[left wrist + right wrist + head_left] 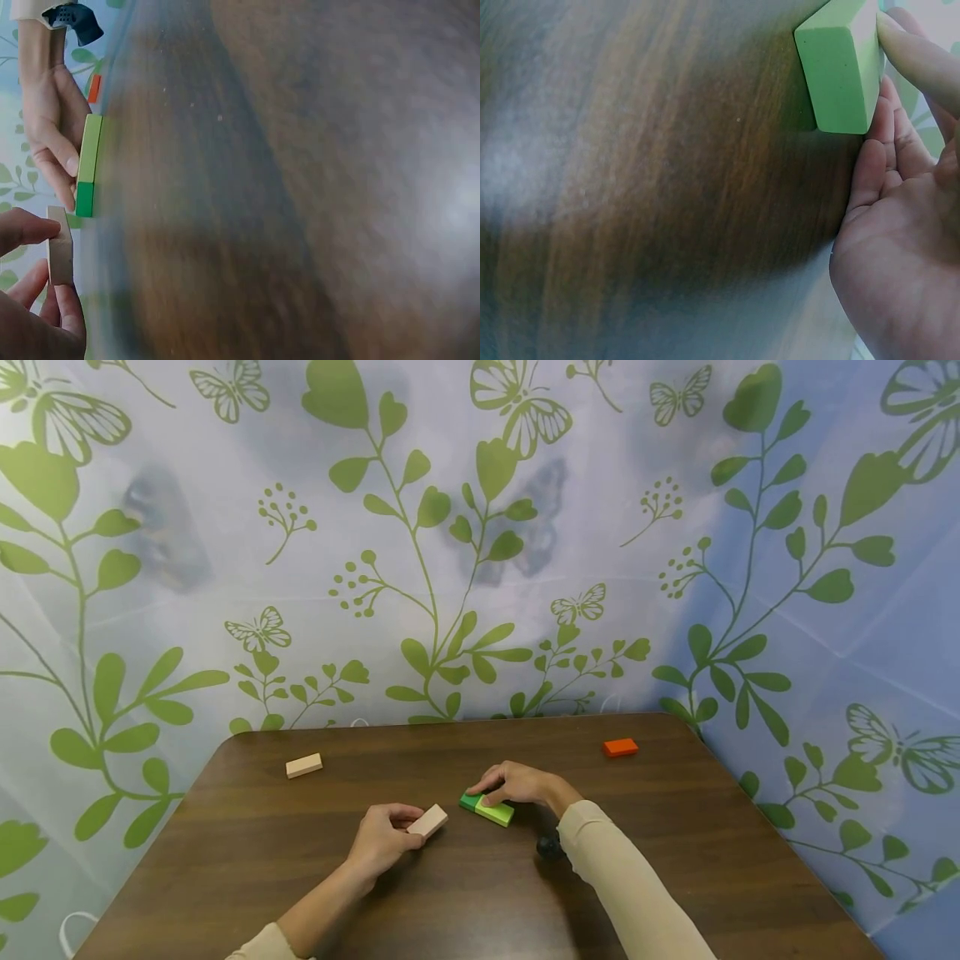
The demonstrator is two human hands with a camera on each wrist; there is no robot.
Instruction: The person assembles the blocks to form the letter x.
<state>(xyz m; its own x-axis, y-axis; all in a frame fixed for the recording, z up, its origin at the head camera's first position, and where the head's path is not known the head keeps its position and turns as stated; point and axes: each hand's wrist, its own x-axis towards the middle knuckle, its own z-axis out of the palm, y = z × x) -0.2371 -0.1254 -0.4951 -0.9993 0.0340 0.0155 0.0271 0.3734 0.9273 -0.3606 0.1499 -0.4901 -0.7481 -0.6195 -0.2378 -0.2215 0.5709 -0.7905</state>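
Note:
My left hand (378, 842) pinches a plain wooden block (428, 822) between thumb and fingers, left of the green pieces. Close ahead of it in the left wrist view lies a dark green block (85, 199). A light green block (497, 814) joins it end to end, and the two lie flat in one line on the table. My right hand (523, 783) grips the light green block from above near the seam, with a fingertip reaching the dark green block (469, 802). In the right wrist view the thumb lies along the light green block (836, 79), other fingers curled beside it.
Another plain wooden block (303, 766) lies at the back left of the brown table (247, 843). An orange-red block (620, 747) lies at the back right. A dark device (550, 847) sits by the right wrist. A leaf-patterned curtain (450, 543) hangs behind the table.

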